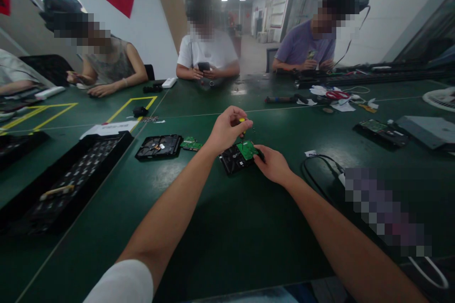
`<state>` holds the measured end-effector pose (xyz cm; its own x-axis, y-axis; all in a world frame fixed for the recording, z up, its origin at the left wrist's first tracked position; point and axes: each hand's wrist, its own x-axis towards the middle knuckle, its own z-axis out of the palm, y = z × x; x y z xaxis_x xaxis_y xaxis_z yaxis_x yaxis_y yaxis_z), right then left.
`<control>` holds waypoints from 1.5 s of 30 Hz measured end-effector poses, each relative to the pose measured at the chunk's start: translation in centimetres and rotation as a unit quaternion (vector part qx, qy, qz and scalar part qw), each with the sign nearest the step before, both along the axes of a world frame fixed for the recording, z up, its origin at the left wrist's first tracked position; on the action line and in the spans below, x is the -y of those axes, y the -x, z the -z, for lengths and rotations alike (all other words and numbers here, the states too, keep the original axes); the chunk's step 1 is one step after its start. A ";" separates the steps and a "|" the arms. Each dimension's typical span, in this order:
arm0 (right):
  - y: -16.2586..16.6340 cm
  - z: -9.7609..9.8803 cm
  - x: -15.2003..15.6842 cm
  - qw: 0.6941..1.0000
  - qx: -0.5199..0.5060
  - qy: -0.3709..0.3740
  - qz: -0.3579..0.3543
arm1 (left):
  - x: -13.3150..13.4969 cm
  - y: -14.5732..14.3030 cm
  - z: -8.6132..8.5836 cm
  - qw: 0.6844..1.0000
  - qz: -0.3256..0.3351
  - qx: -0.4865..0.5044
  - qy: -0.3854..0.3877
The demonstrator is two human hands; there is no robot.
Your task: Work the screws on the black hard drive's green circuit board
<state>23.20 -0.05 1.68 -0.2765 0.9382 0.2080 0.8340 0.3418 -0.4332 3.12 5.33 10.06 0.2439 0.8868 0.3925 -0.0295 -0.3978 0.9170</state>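
A black hard drive (232,160) with a green circuit board (246,150) on it lies in front of me. My left hand (230,125) is above its far edge, fingers closed round a small yellow-handled screwdriver (242,120); the tip is hard to make out. At the drive's right side, my right hand (273,164) grips the edge with thumb and fingers. To the left rests another hard drive (159,146), and a loose green circuit board (191,144) lies between the two drives.
A long black tray (71,184) stands on the left. At right are another hard drive (383,132), a grey metal box (428,131) and a black cable (317,182). Several people sit across the green table (213,246); one holds a phone (204,66).
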 end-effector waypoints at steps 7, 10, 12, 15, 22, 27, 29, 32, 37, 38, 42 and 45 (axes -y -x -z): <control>-0.1 0.5 -0.2 1.000 0.005 -0.010 -0.003 | -0.3 0.3 0.0 0.993 0.056 0.070 0.081; 0.0 0.4 -0.1 1.000 0.002 -0.007 0.000 | 0.0 0.3 -0.1 0.996 0.029 0.052 0.070; 0.0 0.2 0.0 1.000 -0.004 -0.004 0.000 | 0.1 0.3 -0.1 0.999 -0.018 0.018 0.047; 0.0 0.0 0.1 1.000 -0.010 0.001 -0.002 | 0.1 0.4 -0.1 0.996 -0.083 -0.010 0.019; 0.0 0.1 0.0 1.000 -0.006 0.001 0.003 | 0.2 0.4 -0.2 0.999 -0.030 -0.008 0.021; -0.1 0.2 -0.1 1.000 0.003 -0.003 0.002 | 0.3 0.4 -0.5 0.995 0.073 0.022 0.061; -0.1 0.3 -0.1 1.000 0.004 -0.009 0.003 | 0.3 0.4 -0.5 0.993 0.090 0.032 0.073; -0.1 0.4 -0.1 1.000 0.007 -0.005 0.007 | 0.3 0.5 -0.4 0.995 0.080 0.019 0.063; 0.0 0.1 0.0 1.000 -0.002 -0.002 0.008 | 0.1 0.6 -0.2 0.999 0.033 -0.039 0.001; 0.1 0.0 0.0 1.000 -0.003 -0.001 0.006 | 0.1 0.6 -0.2 0.998 0.024 -0.049 -0.009; 0.1 -0.1 0.1 1.000 -0.004 -0.006 0.005 | 0.1 0.6 -0.2 0.997 0.018 -0.067 -0.022; 0.0 0.0 0.1 1.000 -0.001 -0.004 0.001 | 0.0 0.6 -0.1 0.998 0.033 -0.046 0.008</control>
<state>23.17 -0.11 1.68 -0.2752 0.9367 0.2164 0.8337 0.3446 -0.4314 2.53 5.32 10.12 0.3369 0.8735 0.3513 0.0303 -0.3830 0.9232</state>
